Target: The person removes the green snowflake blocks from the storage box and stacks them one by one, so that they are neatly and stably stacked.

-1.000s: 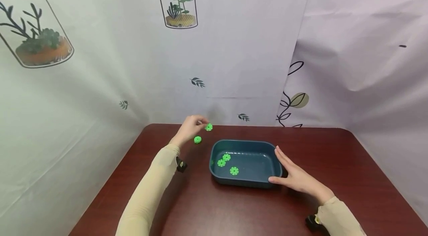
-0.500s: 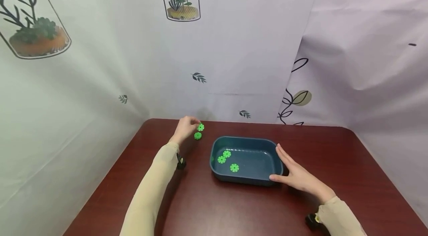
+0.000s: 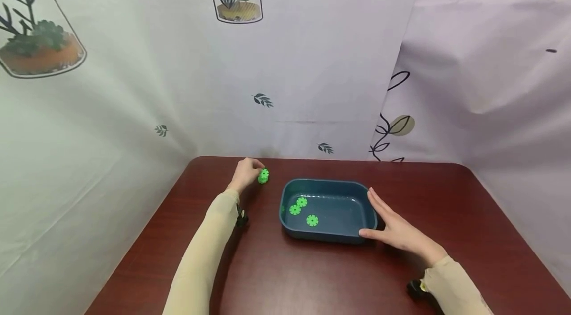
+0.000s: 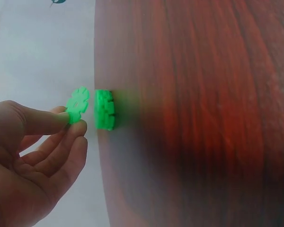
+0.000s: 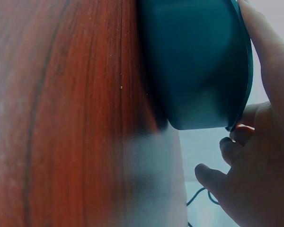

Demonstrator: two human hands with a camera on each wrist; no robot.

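You have a green disc (image 4: 79, 100) pinched at its edge between thumb and fingertips of your left hand (image 3: 244, 174); it sits tilted, just above a small stack of green discs (image 4: 104, 109), with a slim gap showing between them in the left wrist view. That stack stands on the table, left of centre in the head view, near the far edge.

The step in hand looks like setting this disc on the stack. Level it first, line its rim up with those below, lower straight down and let go gently, since a sideways nudge would likely topple the pile.

To the right, mid-frame, is the blue tray (image 3: 327, 235), with a single disc (image 3: 312, 220) and a pair of discs (image 3: 295, 210) lying flat in its left part. Your right hand (image 3: 401, 230) is spread, thumb and fingertips resting on the tray's right end without clenching; light contact should be enough there. Underneath, the dark red table (image 3: 285, 280) fills the lower frame.
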